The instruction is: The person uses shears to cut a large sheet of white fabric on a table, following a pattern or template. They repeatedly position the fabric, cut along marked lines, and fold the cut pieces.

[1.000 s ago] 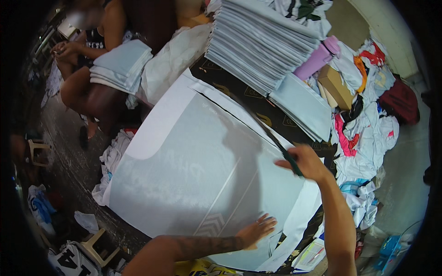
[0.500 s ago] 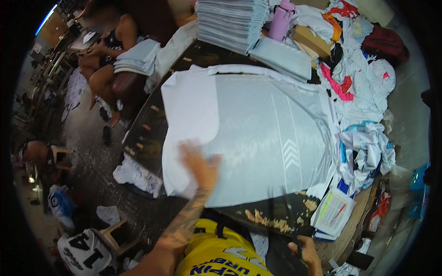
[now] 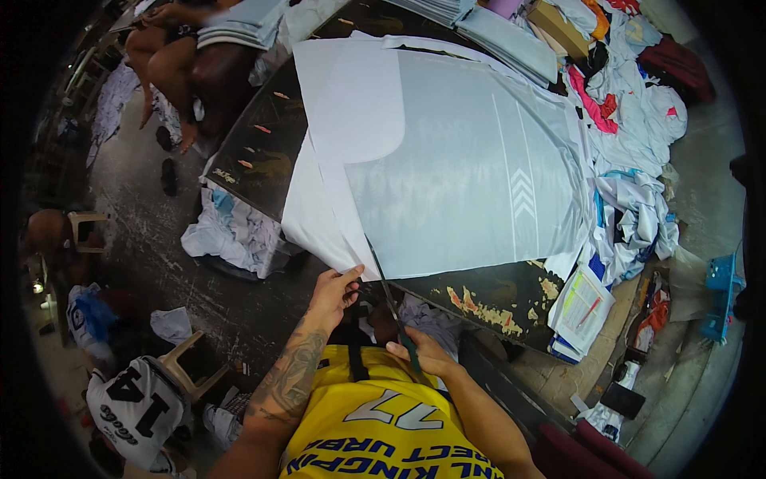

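A large grey and white printed fabric panel lies across the dark table, its left part white with a curved border against the grey. At the panel's near left corner, the fingers of my left hand pinch the fabric's white edge. Long shears with dark green handles are gripped in my right hand. Their blades point away from me, at the near edge of the panel just right of my left fingers. The white margin is folded or separated along a slanting line left of the blades.
Stacked grey panels lie at the table's far side. Crumpled white cloth is heaped on the right, above papers with a red pen. A cloth-filled container stands left of the dark table. Another person's legs are at far left.
My left hand has gone from lying over the panel to pinching its near corner. My right hand has brought the shears left to the fabric edge. The view has tilted lower.
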Demonstrator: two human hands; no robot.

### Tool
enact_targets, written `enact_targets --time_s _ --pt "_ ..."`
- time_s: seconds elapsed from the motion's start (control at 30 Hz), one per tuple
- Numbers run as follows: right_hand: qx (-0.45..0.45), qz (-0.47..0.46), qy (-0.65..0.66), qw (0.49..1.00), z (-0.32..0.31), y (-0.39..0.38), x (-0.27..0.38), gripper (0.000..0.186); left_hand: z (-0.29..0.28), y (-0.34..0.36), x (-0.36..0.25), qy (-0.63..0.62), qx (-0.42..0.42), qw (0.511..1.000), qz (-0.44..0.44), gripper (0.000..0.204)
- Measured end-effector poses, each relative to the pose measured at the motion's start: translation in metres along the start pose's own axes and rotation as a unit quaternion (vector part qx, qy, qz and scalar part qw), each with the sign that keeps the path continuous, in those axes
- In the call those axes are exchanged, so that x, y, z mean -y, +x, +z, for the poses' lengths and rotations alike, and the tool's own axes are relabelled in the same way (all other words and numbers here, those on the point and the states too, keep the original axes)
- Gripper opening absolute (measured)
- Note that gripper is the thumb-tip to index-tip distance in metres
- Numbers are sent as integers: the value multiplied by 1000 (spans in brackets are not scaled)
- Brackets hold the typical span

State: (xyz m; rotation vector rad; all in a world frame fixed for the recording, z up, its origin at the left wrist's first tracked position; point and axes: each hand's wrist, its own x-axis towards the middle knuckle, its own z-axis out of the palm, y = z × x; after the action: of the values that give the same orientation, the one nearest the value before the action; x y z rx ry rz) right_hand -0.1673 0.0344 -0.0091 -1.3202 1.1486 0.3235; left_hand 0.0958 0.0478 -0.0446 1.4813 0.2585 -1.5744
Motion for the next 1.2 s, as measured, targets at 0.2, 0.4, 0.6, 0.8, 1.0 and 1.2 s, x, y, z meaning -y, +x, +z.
enact_targets --time_s 0.2,0.4,0.6,0.8,1.0,1.2 --pt "-6 42 77 996 -1 -3 34 63 -5 3 0 21 11 1000 9 26" --pt "22 96 92 991 -13 24 93 65 -3 3 -8 42 30 999 14 24" --pt "22 44 110 993 -32 58 117 79 -9 18 4 71 25 997 -7 20" --pt "0 58 51 997 -49 89 153 82 -14 -6 -37 90 109 988 -58 24" --pt "3 95 61 994 -34 42 171 84 -60 -37 -228 -387 377 828 147 66" --pt "-124 167 196 958 98 13 153 74 29 133 -326 716 68 435 542 32"
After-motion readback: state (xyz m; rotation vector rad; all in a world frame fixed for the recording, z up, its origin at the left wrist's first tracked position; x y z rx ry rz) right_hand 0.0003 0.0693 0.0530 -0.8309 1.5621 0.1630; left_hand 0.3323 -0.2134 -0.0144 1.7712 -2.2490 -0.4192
